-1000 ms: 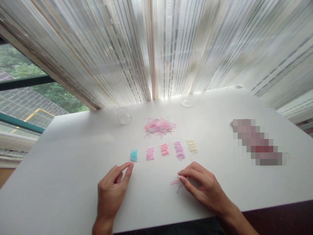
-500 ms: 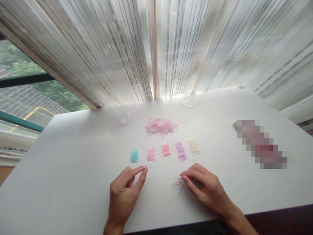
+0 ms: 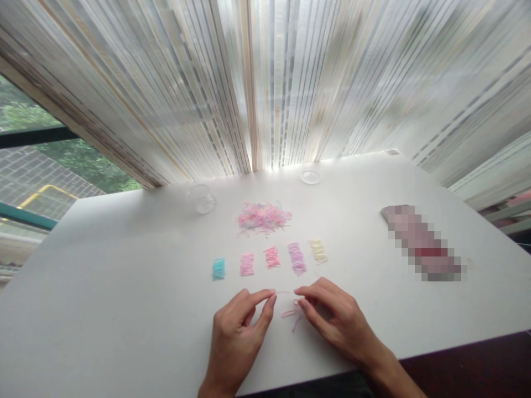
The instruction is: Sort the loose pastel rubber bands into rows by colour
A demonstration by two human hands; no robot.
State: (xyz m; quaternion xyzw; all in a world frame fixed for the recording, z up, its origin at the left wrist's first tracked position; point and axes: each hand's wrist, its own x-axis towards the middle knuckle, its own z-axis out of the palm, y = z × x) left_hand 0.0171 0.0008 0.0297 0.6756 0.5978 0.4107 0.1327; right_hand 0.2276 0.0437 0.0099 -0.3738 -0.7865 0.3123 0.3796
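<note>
My left hand (image 3: pixel 240 334) pinches a thin pale pink elastic band (image 3: pixel 282 292) between thumb and forefinger, its free end pointing right. My right hand (image 3: pixel 338 315) is close by, its forefinger tip lifted a little off the thumb. Pink elastic bands (image 3: pixel 287 314) and a purple one (image 3: pixel 296 324) trail from its fingertips. Ahead lie flat bundles of bands in a row: blue (image 3: pixel 218 268), light pink (image 3: pixel 247 265), coral pink (image 3: pixel 272 257), purple (image 3: pixel 297 258) and yellow (image 3: pixel 318 251). Behind them is a loose heap of mixed bands (image 3: pixel 264 218).
A clear round container (image 3: pixel 202 199) stands at the back left of the white table (image 3: pixel 124 287). Its likely lid, a clear disc (image 3: pixel 311 177), lies at the back. A blurred-out phone-like object (image 3: pixel 421 243) lies at right. Striped curtains (image 3: pixel 274 83) hang behind the table.
My left hand has moved right, bringing its band close to my right hand. The right forefinger has parted from the thumb. The whole view has shifted slightly.
</note>
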